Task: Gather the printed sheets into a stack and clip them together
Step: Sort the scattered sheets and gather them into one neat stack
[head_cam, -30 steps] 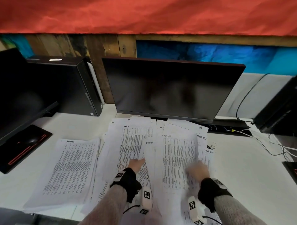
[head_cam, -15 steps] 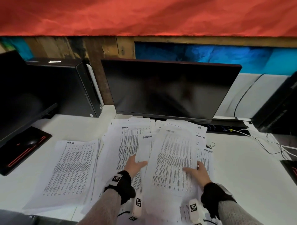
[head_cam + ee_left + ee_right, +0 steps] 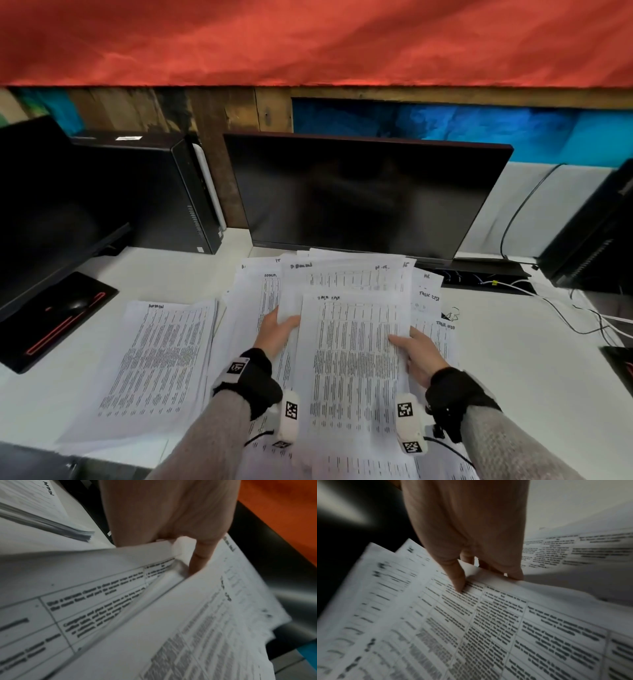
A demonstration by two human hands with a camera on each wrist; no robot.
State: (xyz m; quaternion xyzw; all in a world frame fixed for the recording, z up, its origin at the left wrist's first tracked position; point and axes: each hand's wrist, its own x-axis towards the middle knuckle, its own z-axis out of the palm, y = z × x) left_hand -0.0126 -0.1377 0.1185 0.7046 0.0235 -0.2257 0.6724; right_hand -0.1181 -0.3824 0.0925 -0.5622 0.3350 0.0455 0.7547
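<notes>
Between the hands, a bundle of sheets (image 3: 352, 370) lifts off the loose pile (image 3: 260, 294) on the desk (image 3: 534, 370). Left hand (image 3: 277, 330) pinches its left edge, right hand (image 3: 416, 354) its right edge, thumbs on top. Wrist views show fingers (image 3: 513, 573) curled under; head view adds a separate stack (image 3: 154, 363) further left.

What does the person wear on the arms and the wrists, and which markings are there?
Both arms are in grey knitted sleeves. Each wrist carries a black band with a small square black-and-white tag. A white block with black-and-white square code markers hangs at each wrist, and a thin black cable runs from it. The hands are bare.
</notes>
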